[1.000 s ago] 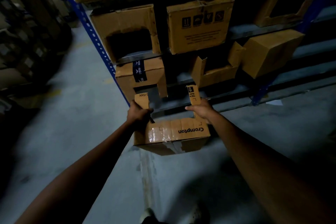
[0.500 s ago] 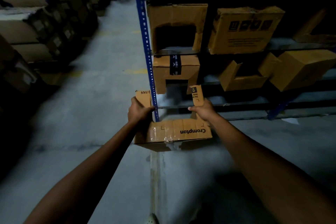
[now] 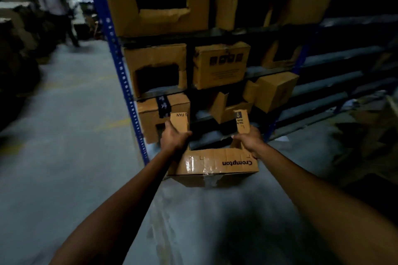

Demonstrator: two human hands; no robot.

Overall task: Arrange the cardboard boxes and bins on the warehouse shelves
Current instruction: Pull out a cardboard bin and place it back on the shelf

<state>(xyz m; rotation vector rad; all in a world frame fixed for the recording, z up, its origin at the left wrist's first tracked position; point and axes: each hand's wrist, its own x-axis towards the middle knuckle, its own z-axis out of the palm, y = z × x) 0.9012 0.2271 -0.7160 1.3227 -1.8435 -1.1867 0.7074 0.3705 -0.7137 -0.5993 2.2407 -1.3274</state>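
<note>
— Holding what, and where?

— Gripping the open Crompton box [image 3: 213, 164] by its two raised flaps: curling round the left flap with the left hand [image 3: 174, 139], clasping the foot of the right flap with the right hand [image 3: 249, 141]. Hanging above the floor [image 3: 64, 168], just before the lowest shelf edge of the rack [image 3: 163, 35].

— Carrying anything inside?

— Hiding its inside behind the near wall; cannot tell. Facing shelved cartons: a cut-out box [image 3: 155, 58] showing only a dark hollow, a sealed printed box [image 3: 221, 66] beside it, a taped box [image 3: 150, 114] below at the shelf's left corner, an open-topped box [image 3: 228, 109] and a tilted box [image 3: 277, 90] further right.

— Changing since half a second back?

— Keeping the same two-handed grip; now sitting right of the blue upright [image 3: 119, 71] instead of lining up across it; bringing a person [image 3: 51, 0] into sight far down the aisle.

— Leaving room to move?

— Offering open floor leftward, between the upright and the dark stacks [image 3: 17, 49].
</note>
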